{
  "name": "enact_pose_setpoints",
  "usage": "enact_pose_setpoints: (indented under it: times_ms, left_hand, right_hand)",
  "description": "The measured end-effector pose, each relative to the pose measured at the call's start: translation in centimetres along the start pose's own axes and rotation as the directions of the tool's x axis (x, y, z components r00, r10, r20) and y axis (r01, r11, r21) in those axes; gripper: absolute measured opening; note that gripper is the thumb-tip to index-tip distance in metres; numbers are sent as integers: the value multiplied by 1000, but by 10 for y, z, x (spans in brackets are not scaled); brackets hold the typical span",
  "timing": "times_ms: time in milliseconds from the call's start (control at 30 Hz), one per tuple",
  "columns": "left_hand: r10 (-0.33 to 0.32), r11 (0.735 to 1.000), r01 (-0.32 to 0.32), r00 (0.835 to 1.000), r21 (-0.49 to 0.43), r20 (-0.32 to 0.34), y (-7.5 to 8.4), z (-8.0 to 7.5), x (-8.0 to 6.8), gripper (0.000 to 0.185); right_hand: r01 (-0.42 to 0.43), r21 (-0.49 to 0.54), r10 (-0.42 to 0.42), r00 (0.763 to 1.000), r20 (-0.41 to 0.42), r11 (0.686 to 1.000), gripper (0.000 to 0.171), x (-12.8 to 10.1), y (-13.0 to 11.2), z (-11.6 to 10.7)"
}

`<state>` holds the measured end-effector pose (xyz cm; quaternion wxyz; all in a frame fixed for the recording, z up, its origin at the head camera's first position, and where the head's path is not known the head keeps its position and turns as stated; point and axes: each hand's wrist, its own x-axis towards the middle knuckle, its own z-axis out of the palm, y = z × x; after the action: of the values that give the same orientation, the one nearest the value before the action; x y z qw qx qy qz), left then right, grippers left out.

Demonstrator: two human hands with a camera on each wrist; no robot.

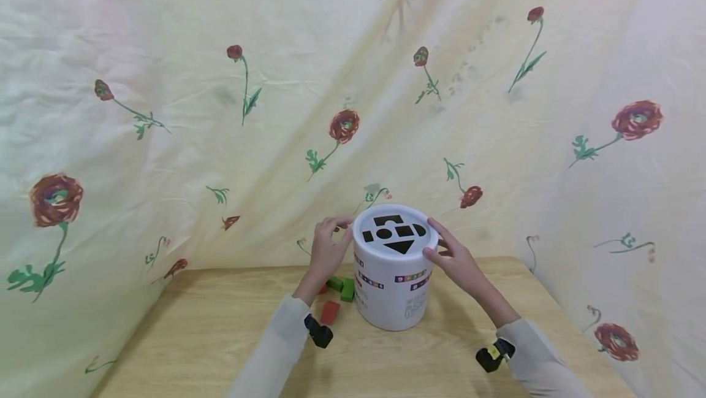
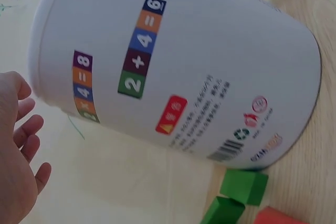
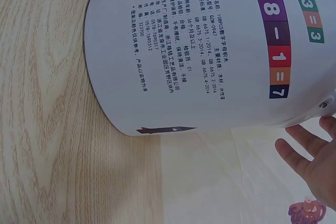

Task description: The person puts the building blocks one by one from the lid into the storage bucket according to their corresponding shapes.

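Note:
A white cylindrical tub (image 1: pixel 393 287) stands upright on the wooden table (image 1: pixel 220 330). Its lid (image 1: pixel 394 233) has several dark shape cut-outs, and its side carries coloured number strips (image 2: pixel 139 51). My left hand (image 1: pixel 326 251) is at the lid's left edge. In the left wrist view the left hand (image 2: pixel 16 145) has spread, relaxed fingers and a small gap to the tub (image 2: pixel 178 66). My right hand (image 1: pixel 452 257) is at the lid's right edge with straight fingers. In the right wrist view the right hand (image 3: pixel 315 156) reaches just to the tub's (image 3: pixel 210 45) rim.
Two green blocks (image 1: pixel 343 287) and a red block (image 1: pixel 330 312) lie on the table just left of the tub, under my left forearm; the green blocks (image 2: pixel 244 186) also show in the left wrist view. A floral cloth (image 1: pixel 220 110) hangs behind and along both sides of the table.

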<state>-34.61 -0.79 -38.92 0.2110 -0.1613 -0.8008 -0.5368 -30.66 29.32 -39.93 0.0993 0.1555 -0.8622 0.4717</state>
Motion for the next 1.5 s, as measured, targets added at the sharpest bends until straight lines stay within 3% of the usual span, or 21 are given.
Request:
enact_pose_setpoints:
  times_ms: [433,700,967,1133,1500]
  left_hand:
    - [-44,999,44,999,32,17,-29,-14,-10,26]
    - [17,993,-22,999,114,41,-52,-21,-22,23]
    - [-71,959,35,991,283,117,-73,-28,-37,27]
    - [-63,933,3,986,360,153,-87,-31,-44,27]
    - [-92,913,14,980,408,174,-96,-40,-55,30]
  right_hand:
    - [-3,-5,3,1000,5,1000,73,0,-1,0]
    - [-7,8,7,1000,3,1000,72,-1,-2,-1]
    - [-10,8,10,1000,7,1000,72,-2,-5,-1]
    - [-9,12,9,1000,9,1000,72,-3,-6,-1]
    - [-10,-3,10,1000,1,1000,72,-3,-5,-1]
